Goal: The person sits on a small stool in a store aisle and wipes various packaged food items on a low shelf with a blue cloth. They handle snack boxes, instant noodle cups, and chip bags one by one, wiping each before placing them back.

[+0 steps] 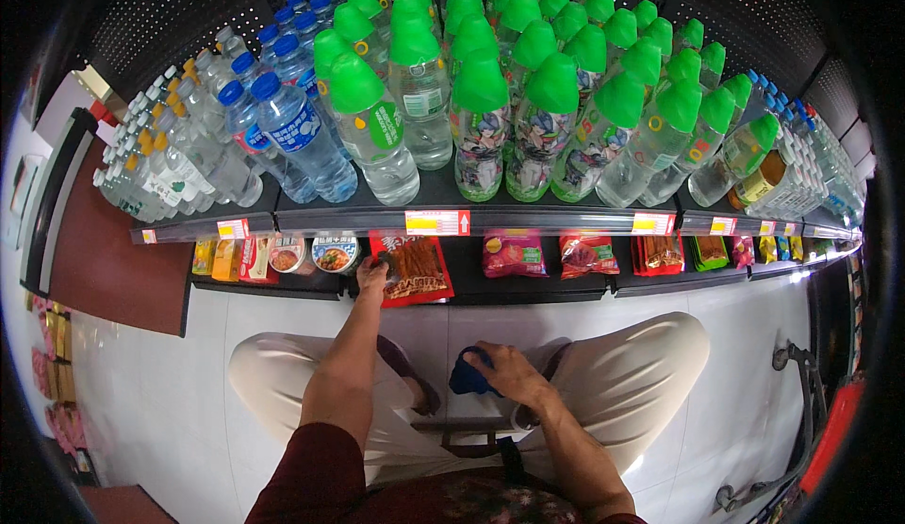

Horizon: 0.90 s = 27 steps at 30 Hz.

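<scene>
My left hand [372, 275] grips the left edge of a red snack packet [413, 269] with a see-through front, at the front of the lower shelf. My right hand [505, 372] holds a bunched dark blue cloth [472, 372] low between my knees. Left of the packet stand two round instant-food tubs, one with a blue-rimmed lid [335, 252], the other with a red-and-white lid [288, 252]. To its right lie a pink-purple snack bag [515, 253] and a red snack bag [589, 253].
Above, the upper shelf's edge [339, 223] juts out, loaded with green-capped bottles [481, 128] and blue-capped bottles [304, 139]. A brown panel [127, 241] stands left. Black wheeled metal legs [802, 418] are on the floor at right. I sit low on a small seat.
</scene>
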Motion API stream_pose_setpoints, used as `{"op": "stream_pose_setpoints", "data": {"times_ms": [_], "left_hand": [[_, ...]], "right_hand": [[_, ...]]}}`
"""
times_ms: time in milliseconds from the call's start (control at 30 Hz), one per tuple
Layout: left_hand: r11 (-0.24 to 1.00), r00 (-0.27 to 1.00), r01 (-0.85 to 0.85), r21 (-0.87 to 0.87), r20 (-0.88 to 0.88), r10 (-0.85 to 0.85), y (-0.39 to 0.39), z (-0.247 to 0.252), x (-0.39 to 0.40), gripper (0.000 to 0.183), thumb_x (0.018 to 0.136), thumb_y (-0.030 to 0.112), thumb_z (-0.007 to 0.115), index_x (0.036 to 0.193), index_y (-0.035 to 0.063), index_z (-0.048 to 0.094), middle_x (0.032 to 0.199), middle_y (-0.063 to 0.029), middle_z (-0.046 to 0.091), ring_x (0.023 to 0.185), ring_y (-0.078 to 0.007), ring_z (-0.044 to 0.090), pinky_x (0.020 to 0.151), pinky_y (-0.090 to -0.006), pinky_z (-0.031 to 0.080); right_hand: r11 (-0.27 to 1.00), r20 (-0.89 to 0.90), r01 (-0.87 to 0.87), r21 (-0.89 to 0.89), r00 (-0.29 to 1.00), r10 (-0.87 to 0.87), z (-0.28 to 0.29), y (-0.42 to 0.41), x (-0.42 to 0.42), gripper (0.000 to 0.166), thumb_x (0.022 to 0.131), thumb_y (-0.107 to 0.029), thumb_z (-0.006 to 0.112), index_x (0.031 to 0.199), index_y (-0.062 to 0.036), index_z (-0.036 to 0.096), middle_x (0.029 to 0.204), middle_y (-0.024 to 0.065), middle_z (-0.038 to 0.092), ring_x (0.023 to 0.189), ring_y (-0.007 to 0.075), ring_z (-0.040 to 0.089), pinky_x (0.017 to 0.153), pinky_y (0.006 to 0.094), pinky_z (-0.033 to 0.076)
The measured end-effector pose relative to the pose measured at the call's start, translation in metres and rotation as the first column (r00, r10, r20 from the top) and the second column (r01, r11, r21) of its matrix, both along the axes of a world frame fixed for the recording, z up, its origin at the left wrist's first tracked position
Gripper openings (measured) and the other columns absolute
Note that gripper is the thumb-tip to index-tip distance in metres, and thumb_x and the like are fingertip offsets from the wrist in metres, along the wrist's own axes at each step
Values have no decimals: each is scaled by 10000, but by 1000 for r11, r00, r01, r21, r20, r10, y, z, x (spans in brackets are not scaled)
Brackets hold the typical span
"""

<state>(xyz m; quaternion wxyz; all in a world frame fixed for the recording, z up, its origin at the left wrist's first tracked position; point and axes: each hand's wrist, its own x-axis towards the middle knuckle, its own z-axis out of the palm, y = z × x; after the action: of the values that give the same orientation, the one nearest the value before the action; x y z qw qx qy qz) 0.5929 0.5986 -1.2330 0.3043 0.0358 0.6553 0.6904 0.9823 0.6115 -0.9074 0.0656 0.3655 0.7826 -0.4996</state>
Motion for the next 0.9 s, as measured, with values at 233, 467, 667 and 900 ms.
{"op": "stream_pose_setpoints", "data": {"times_ms": [233, 467, 667, 900], "left_hand": [[998, 998, 5, 58, -63, -1, -18, 9, 10, 187, 803, 15, 653, 980, 63, 618, 1047, -73, 652, 918, -198, 616, 762, -387, 493], [991, 990, 52, -124, -123, -67, 2, 139, 22, 255, 812, 21, 709, 1052, 54, 631, 902, -23, 645, 801, -135, 593, 757, -284, 481], [998, 995, -49, 35, -89, 52, -37, 210, -7, 175, 780, 8, 723, 909, 80, 627, 729, -2, 606, 644, -88, 546, 571, -253, 429], [984, 990, -117, 134, -66, 126, -93, 193, -69, 141, 800, -7, 679, 837, 113, 613, 689, -6, 596, 534, -112, 519, 457, -239, 384]], "right_hand": [[994, -18, -104, 45, 994, 105, -16, -1, 3, 542, 976, -434, 465, 1290, 2, 528, 1131, 301, 602, 1079, 415, 589, 955, 451, 466], [999, -30, -13, 30, 999, 14, -8, -8, -9, 447, 952, -381, 546, 1185, -4, 601, 1082, 259, 636, 1011, 400, 626, 876, 437, 512], [996, -15, -83, 32, 996, 84, 4, -11, -15, 519, 983, -440, 444, 1266, -18, 548, 1114, 280, 615, 1071, 425, 586, 960, 467, 459], [993, -47, -118, 26, 992, 119, 3, -11, -17, 527, 985, -439, 440, 1263, -4, 548, 1039, 299, 632, 1031, 422, 608, 934, 473, 469]]}}
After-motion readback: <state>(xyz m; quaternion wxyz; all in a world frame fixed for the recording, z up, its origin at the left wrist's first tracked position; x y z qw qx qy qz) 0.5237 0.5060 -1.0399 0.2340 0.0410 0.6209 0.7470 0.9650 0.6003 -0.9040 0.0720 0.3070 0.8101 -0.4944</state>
